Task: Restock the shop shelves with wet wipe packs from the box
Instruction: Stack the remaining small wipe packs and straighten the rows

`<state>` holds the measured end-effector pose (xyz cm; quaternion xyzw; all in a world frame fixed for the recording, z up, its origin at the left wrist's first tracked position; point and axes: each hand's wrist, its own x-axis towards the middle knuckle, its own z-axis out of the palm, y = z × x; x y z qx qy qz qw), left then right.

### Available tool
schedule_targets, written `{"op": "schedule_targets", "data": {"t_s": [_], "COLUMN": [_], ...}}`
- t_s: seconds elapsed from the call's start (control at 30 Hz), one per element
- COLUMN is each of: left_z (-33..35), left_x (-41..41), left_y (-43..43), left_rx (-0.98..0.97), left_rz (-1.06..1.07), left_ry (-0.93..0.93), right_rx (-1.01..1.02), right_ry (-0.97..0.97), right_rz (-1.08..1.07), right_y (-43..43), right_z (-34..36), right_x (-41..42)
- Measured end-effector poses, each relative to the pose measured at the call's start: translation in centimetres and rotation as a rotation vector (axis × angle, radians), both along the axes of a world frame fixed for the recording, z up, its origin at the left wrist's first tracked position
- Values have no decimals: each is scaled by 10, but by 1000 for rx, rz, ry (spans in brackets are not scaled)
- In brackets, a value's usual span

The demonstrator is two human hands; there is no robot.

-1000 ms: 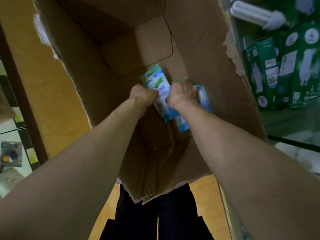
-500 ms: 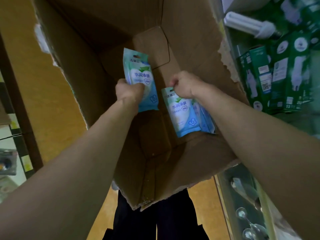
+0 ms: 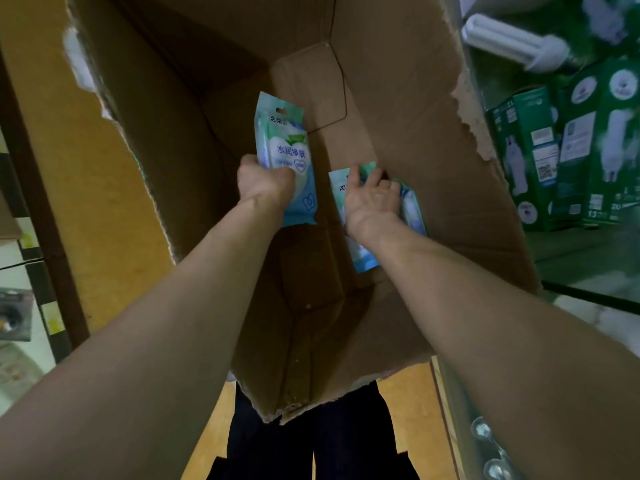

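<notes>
Reaching into the box (image 3: 415,116), both hands on packs.
Mid-box, the left hand (image 3: 265,183) grips the first pack (image 3: 289,150) upright; the right hand (image 3: 372,200) curls round the second pack (image 3: 362,259) beside the torn right wall.

The single head-worn camera looks steeply down from just above the open cardboard box (image 3: 415,98), so near that the box's walls fill most of the wide-angle view, with green cartons (image 3: 571,161) right of the box.
</notes>
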<state>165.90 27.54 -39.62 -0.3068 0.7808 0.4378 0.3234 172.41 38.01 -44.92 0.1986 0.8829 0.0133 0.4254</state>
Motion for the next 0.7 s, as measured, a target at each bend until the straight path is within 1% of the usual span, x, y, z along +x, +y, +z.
{"op": "schedule_targets", "data": {"t_s": [0.13,0.3,0.37,0.43,0.5,0.6,0.7], "left_z": [-3,-5,-4,0,7,25,52], "left_x": [0,1,2,2,2,2,5], "left_y": [-1,-1,-1,-1,-1,-2,-5], "left_rx": [6,-18,-28,-39,-55,-66,-57], "left_rz": [9,-24,-44,-70,-98,-115,-102], "left_ry": [1,-5,-11,-3,36,116,197], "right_rx": [-28,-157,-197,-286,-384,-433,-456], "right_ry": [104,253,270,278,343,428,483], "right_rz": [-113,-365,-455,-552,-659,-763,-740], "right_y": [-1,7,12,14,13,12,15], "right_z": [-4,1,7,15,27,54,94], "right_x": [5,-3,-7,-10,-12,-15,-20]}}
